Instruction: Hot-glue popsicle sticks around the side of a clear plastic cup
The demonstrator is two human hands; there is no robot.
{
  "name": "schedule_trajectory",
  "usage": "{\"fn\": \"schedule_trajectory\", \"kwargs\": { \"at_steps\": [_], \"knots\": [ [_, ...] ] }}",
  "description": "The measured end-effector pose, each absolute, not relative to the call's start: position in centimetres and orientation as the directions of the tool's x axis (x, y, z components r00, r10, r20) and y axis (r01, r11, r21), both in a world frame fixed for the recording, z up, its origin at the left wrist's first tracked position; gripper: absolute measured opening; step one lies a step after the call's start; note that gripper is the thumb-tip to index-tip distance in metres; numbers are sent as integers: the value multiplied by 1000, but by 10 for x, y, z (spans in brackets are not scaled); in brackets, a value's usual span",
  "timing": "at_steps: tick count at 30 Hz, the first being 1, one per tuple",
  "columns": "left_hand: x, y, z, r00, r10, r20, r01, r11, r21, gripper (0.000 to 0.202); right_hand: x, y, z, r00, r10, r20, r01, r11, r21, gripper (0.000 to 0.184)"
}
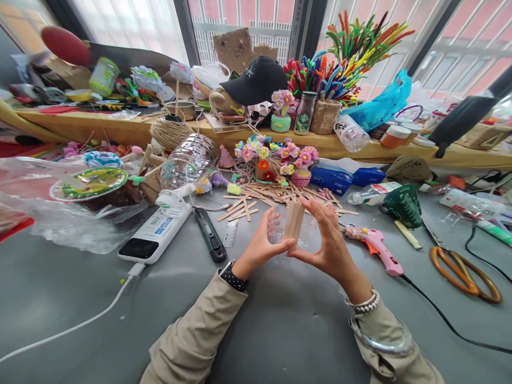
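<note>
Together, both hands [298, 240] curled, pinching upright craft sticks [294, 220] against clear cup [277, 226]

Both arms come in from the bottom of the frame, 2 beige sleeves [196, 336] angling toward the centre. The left forearm [208, 320] rises from the lower left. The left wrist [234, 276] is slightly bent, and the left hand [262, 248] is held up just left of centre with its palm turned right, thumb stretched out and fingers curled round behind. The right forearm [394, 346] climbs from the lower right corner. The right hand [328, 240] faces its partner, palm left, curved into a C, thumb low, index finger arched over the top. The thumb tips nearly meet mid-frame, both hands gripping, mirrored and close together.
</note>
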State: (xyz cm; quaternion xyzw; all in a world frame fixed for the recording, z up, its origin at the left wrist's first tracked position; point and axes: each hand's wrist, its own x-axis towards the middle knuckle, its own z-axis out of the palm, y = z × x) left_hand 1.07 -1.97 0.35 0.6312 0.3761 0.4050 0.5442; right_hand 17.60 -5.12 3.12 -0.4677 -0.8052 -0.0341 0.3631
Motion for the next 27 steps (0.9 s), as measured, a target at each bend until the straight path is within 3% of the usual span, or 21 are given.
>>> {"fn": "schedule_trajectory", "kwargs": {
  "at_steps": [6, 15, 19, 22, 27],
  "knots": [
    [9, -19, 3, 358, 916, 179, 10, -196, 981, 92, 176, -50, 30, -306, 693, 652, 773, 581, -255, 97],
    [8, -20, 5, 301, 948, 103, 44, -121, 992, 91, 178, -48, 27, -276, 715, 643, 764, 569, -304, 94],
    [7, -18, 5, 219, 968, 125, 67, -143, 987, 90, 181, -47, 28, -154, 757, 635, 673, 551, -494, 91],
    [7, -15, 0, 91, 970, 227, 162, -239, 957, 98, 184, -44, 27, -47, 802, 596, 436, 553, -710, 84],
    [9, -14, -11, 39, 947, 317, 397, -306, 865, 100, 189, -37, 24, 3, 917, 399, 18, 399, -917, 75]
  ]
}}
